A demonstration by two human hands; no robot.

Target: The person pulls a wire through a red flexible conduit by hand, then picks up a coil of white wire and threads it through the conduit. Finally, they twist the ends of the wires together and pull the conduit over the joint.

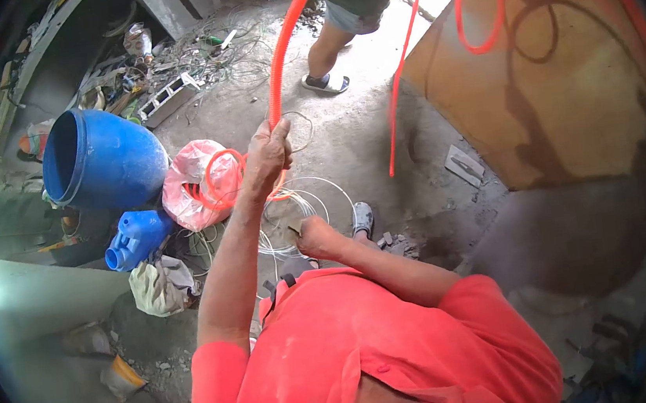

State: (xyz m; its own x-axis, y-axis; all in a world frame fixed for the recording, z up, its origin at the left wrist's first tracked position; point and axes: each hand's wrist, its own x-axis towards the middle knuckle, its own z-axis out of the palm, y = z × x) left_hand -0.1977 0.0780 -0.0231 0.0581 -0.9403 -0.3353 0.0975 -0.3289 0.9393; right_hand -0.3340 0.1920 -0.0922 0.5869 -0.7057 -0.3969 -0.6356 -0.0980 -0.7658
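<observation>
My left hand (267,158) is wrapped round an orange corrugated conduit (287,36), which rises from the fist to the top edge. A thin wire loop (308,131) curves out beside that fist. Lower down, in front of my chest, my right hand (321,239) is closed; a small dark tip pokes out of it, too small to name. Beneath both hands a coil of white wire (303,203) lies on the floor. More orange conduit (220,182) is coiled on a pink and white plastic bag (192,168), left of my forearm.
A blue barrel (118,160) lies tilted at left, above a blue jug (138,238) and a cloth sack (160,285). Another person's leg (326,48) stands ahead. Orange conduit (398,91) hangs before a wooden board (562,82). Rubble and a hollow block (169,98) lie about.
</observation>
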